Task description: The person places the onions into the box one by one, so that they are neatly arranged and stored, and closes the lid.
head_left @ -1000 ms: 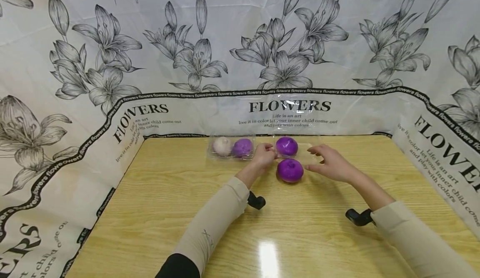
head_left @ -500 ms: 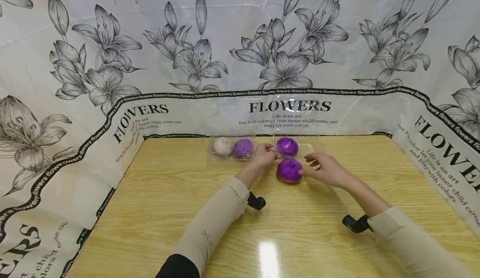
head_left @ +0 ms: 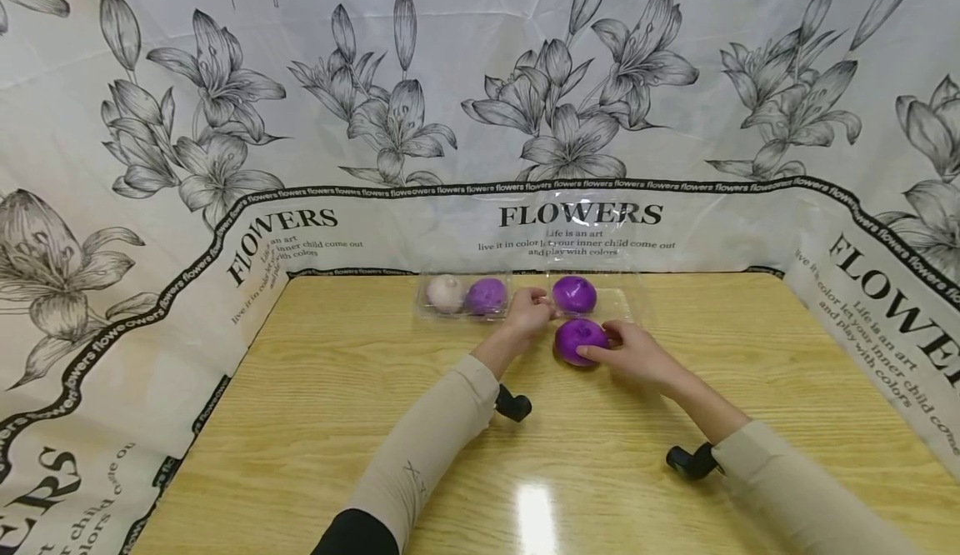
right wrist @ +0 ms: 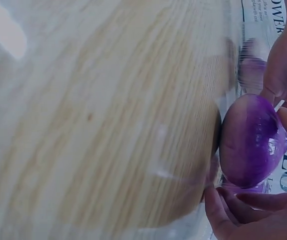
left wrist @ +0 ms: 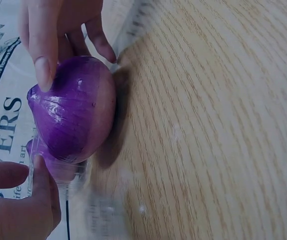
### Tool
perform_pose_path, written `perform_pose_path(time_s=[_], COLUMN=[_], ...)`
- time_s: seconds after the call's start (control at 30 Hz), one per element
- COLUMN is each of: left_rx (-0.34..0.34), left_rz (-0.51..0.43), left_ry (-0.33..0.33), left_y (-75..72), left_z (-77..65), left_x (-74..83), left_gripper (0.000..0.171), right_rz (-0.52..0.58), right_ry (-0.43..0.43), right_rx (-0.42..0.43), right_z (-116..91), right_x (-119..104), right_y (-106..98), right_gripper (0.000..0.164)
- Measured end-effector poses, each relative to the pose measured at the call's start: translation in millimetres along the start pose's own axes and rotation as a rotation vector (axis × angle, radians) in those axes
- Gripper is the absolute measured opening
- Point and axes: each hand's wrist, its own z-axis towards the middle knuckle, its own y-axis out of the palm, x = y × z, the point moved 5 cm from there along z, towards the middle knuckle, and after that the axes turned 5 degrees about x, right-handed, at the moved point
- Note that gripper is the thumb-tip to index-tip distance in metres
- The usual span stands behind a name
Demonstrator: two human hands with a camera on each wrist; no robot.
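Note:
A purple onion (head_left: 576, 342) sits on the table in front of an open clear plastic box (head_left: 615, 295). My right hand (head_left: 637, 355) grips it from the right, thumb over the near side and fingers curled behind. In the left wrist view the onion (left wrist: 76, 110) shows its pale base, with the right thumb pressing its purple skin. My left hand (head_left: 529, 312) pinches the near left edge of the box; in the left wrist view, thumb and forefinger meet on its thin rim. A second purple onion (head_left: 574, 294) lies in the left part of the box.
Left of the hands stands another clear plastic box (head_left: 422, 305) with a white onion (head_left: 445, 293) and a purple onion (head_left: 486, 296) inside. Behind the wooden table (head_left: 360, 422) hangs a flower-printed cloth (head_left: 420, 230). The box's clear lid stands raised against it.
My right hand has moved left and closed round the front onion, first touching it with the thumb. The left hand has kept its pinch on the box edge.

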Motion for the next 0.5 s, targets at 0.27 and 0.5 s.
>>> perform_pose_path(time_s=[0.27, 0.5], left_rx=[0.005, -0.004], left_rz=[0.002, -0.025], left_ry=[0.001, 0.002], left_y=[0.5, 1.3], left_z=[1.4, 2.2], left_x=[-2.0, -2.1], left_gripper=[0.057, 0.055], right_rz=[0.029, 0.061], right_ry=[0.026, 0.029], right_rx=[0.026, 0.032], right_z=[2.4, 5.9], right_x=[0.6, 1.2], right_y=[3.7, 6.2], right_gripper=[0.073, 0.069])
